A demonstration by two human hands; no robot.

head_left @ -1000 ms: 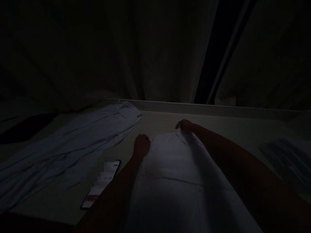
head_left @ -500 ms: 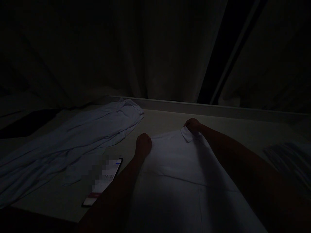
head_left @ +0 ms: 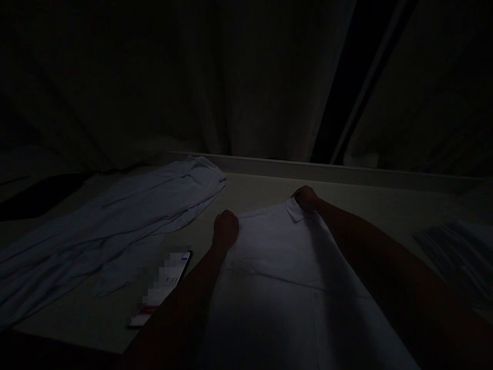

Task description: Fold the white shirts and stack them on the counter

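The scene is very dark. A white collared shirt (head_left: 281,272) lies flat on a pale surface in front of me. My left hand (head_left: 225,229) is closed on the shirt's left shoulder edge. My right hand (head_left: 306,198) grips the shirt at its collar, at the far end of the garment. Both forearms reach forward along the shirt's sides.
A light blue garment (head_left: 115,221) lies spread out to the left. A lit phone (head_left: 162,288) lies between it and my left arm. Striped cloth (head_left: 454,252) sits at the right edge. Dark curtains (head_left: 231,82) hang behind a low ledge (head_left: 346,174).
My hands have shifted the top of the shirt a little, so the collar lies flatter and the shoulder line is straighter. My right hand moved slightly right along the collar.
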